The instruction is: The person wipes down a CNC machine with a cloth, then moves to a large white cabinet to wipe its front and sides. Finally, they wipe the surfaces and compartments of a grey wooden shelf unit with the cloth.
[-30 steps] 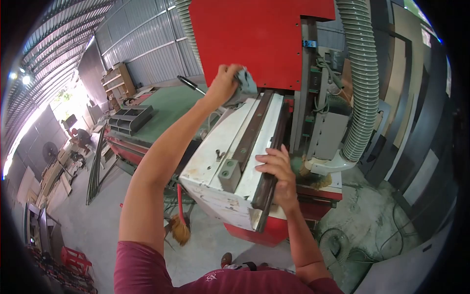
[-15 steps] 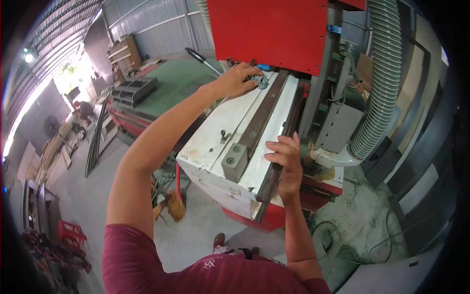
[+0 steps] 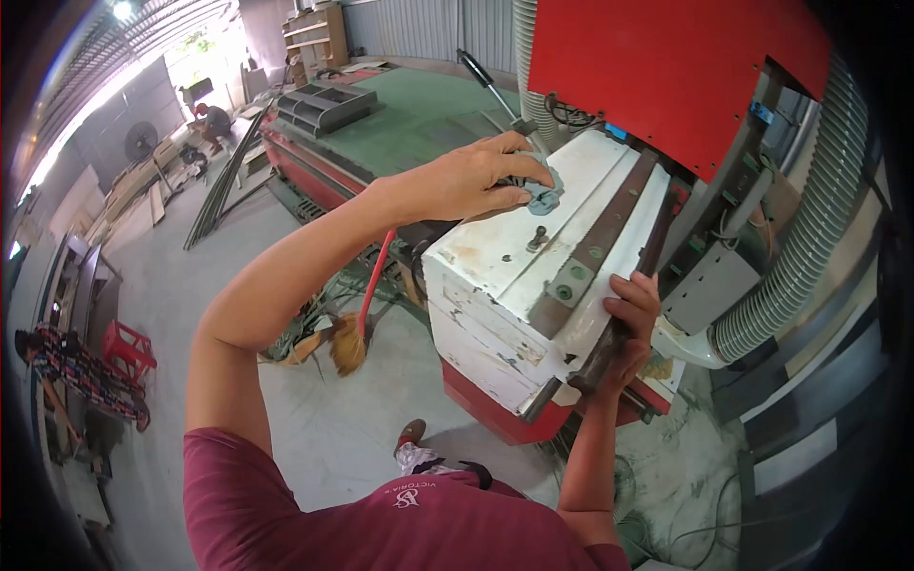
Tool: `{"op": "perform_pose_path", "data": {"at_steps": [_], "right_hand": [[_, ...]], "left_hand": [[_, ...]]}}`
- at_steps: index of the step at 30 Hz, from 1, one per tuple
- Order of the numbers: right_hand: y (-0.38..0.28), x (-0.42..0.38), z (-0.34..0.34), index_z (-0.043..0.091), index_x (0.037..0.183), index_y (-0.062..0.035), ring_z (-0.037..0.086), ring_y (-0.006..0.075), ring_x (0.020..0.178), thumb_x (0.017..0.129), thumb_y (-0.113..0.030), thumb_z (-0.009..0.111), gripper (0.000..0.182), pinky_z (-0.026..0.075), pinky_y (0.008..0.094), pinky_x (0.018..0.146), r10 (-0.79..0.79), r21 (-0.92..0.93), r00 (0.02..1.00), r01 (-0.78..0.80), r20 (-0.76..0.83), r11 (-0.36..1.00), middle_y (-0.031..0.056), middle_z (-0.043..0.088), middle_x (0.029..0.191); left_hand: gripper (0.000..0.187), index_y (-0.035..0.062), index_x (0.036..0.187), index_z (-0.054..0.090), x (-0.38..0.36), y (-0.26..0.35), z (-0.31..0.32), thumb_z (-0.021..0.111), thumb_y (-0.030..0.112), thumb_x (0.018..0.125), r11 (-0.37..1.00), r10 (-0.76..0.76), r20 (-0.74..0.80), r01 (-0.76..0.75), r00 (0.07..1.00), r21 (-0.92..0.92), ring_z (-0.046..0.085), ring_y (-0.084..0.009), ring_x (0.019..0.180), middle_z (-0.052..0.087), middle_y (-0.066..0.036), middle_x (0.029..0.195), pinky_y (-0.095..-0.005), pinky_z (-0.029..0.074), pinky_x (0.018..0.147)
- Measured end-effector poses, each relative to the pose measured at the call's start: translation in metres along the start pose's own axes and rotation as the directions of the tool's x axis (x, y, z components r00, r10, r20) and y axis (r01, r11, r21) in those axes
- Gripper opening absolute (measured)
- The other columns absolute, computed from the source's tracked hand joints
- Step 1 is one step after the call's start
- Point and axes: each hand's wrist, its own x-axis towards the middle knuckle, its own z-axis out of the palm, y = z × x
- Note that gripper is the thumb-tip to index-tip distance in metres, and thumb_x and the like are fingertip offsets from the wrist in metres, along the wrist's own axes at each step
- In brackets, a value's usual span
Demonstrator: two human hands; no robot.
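In the head view, my left hand (image 3: 473, 181) is closed around a crumpled grey-blue rag (image 3: 544, 197). The rag lies against the white top of the machine beam (image 3: 490, 249), near its left edge. My right hand (image 3: 635, 319) grips the dark rail (image 3: 609, 358) along the beam's right side, close to its front end, with the fingers curled over it. Between my hands, a brown toothed rack (image 3: 609, 224) runs along the beam, with a grey metal block (image 3: 564, 290) at its near end. A small bolt (image 3: 538, 238) stands up left of the rack.
A red machine housing (image 3: 657, 76) rises beyond the beam, with a ribbed hose (image 3: 809, 238) at right. A green-topped table (image 3: 419, 114) stands at back left. On the floor are a broom (image 3: 349, 344) and a red stool (image 3: 128, 350). Other people (image 3: 90, 371) are at left.
My left hand has drawn the rag back along the beam towards its near end. My right hand is nearer the rail's front end. The camera view has turned left.
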Motion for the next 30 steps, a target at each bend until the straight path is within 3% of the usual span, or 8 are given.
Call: {"op": "perform_pose_path", "data": {"at_steps": [8, 10, 13, 17, 20, 24, 26, 30], "right_hand": [[0.004, -0.004, -0.003, 0.060, 0.090, -0.0104, 0.047, 0.0301, 0.114, 0.092, -0.061, 0.012, 0.070, 0.016, 0.0588, 0.107, 0.008, -0.006, 1.000, -0.008, 0.026, 1.000, 0.0061, 0.060, 0.105], [0.003, -0.003, -0.003, 0.060, 0.090, -0.0102, 0.047, 0.0302, 0.114, 0.092, -0.061, 0.012, 0.070, 0.016, 0.0586, 0.107, 0.009, -0.012, 1.000, -0.009, 0.027, 1.000, 0.0063, 0.060, 0.105], [0.003, -0.002, -0.003, 0.060, 0.090, -0.0094, 0.047, 0.0305, 0.114, 0.092, -0.061, 0.012, 0.070, 0.016, 0.0583, 0.107, 0.006, -0.012, 1.000, -0.005, 0.027, 1.000, 0.0070, 0.060, 0.106], [0.005, -0.005, 0.001, 0.059, 0.089, -0.0068, 0.047, 0.0310, 0.114, 0.094, -0.058, 0.014, 0.069, 0.016, 0.0573, 0.107, -0.002, 0.006, 1.000, 0.002, -0.008, 1.000, 0.0092, 0.060, 0.106], [0.007, -0.008, 0.003, 0.058, 0.088, -0.0048, 0.046, 0.0314, 0.114, 0.094, -0.057, 0.014, 0.068, 0.017, 0.0561, 0.107, 0.017, 0.007, 0.999, -0.017, -0.031, 1.000, 0.0106, 0.060, 0.105], [0.009, -0.009, 0.002, 0.057, 0.088, -0.0038, 0.046, 0.0321, 0.114, 0.094, -0.058, 0.015, 0.069, 0.017, 0.0550, 0.108, 0.017, -0.005, 0.999, -0.017, -0.034, 1.000, 0.0111, 0.059, 0.106], [0.005, -0.008, -0.002, 0.054, 0.097, -0.0029, 0.039, 0.0339, 0.122, 0.095, -0.055, 0.018, 0.063, 0.022, 0.0495, 0.106, 0.004, 0.004, 0.999, -0.004, 0.050, 1.000, 0.0130, 0.055, 0.113], [0.006, -0.008, -0.004, 0.054, 0.098, -0.0023, 0.039, 0.0339, 0.123, 0.097, -0.051, 0.018, 0.060, 0.023, 0.0485, 0.106, -0.010, -0.019, 0.997, 0.011, 0.077, 1.000, 0.0139, 0.055, 0.114]], "left_hand": [[0.028, 0.0123, 0.115, 0.058, -0.050, 0.035, -0.027, 0.056, 0.015, 0.087, 0.997, -0.071, 0.063, 0.070, 0.996, 0.009, 0.053, -0.0283, 0.097, 0.048, -0.012, 0.112, -0.0365, 0.044, 0.084], [0.028, 0.0126, 0.114, 0.059, -0.060, 0.046, -0.033, 0.057, 0.015, 0.086, 0.987, -0.157, 0.091, 0.158, 0.983, -0.007, 0.054, -0.0276, 0.096, 0.048, -0.012, 0.113, -0.0365, 0.044, 0.083], [0.030, 0.0139, 0.114, 0.060, -0.074, 0.057, -0.042, 0.059, 0.014, 0.084, 0.982, -0.040, 0.078, 0.025, 0.996, 0.187, 0.055, -0.0273, 0.096, 0.049, -0.012, 0.114, -0.0369, 0.046, 0.081], [0.032, 0.0155, 0.114, 0.060, -0.079, 0.082, -0.057, 0.061, 0.013, 0.082, 0.990, -0.030, 0.096, 0.016, 0.995, 0.137, 0.055, -0.0278, 0.097, 0.048, -0.013, 0.116, -0.0377, 0.046, 0.080], [0.031, 0.0172, 0.109, 0.061, -0.074, 0.087, -0.034, 0.064, 0.011, 0.079, 0.981, 0.005, -0.091, 0.013, 0.996, 0.193, 0.055, -0.0270, 0.095, 0.049, -0.012, 0.113, -0.0354, 0.048, 0.074], [0.030, 0.0178, 0.102, 0.061, -0.072, 0.094, -0.012, 0.067, 0.009, 0.073, 0.963, -0.011, -0.084, 0.033, 0.996, 0.268, 0.053, -0.0235, 0.092, 0.048, -0.007, 0.109, -0.0356, 0.049, 0.067], [0.031, 0.0183, 0.101, 0.062, -0.076, 0.098, -0.013, 0.068, 0.010, 0.072, 0.960, -0.023, -0.075, 0.043, 0.997, 0.277, 0.053, -0.0239, 0.094, 0.050, -0.007, 0.109, -0.0353, 0.050, 0.069], [0.036, 0.0160, 0.101, 0.064, -0.096, 0.108, -0.033, 0.069, 0.007, 0.066, 0.929, -0.050, -0.076, 0.074, 0.996, 0.361, 0.053, -0.0247, 0.103, 0.054, -0.008, 0.110, -0.0335, 0.050, 0.076]]}}
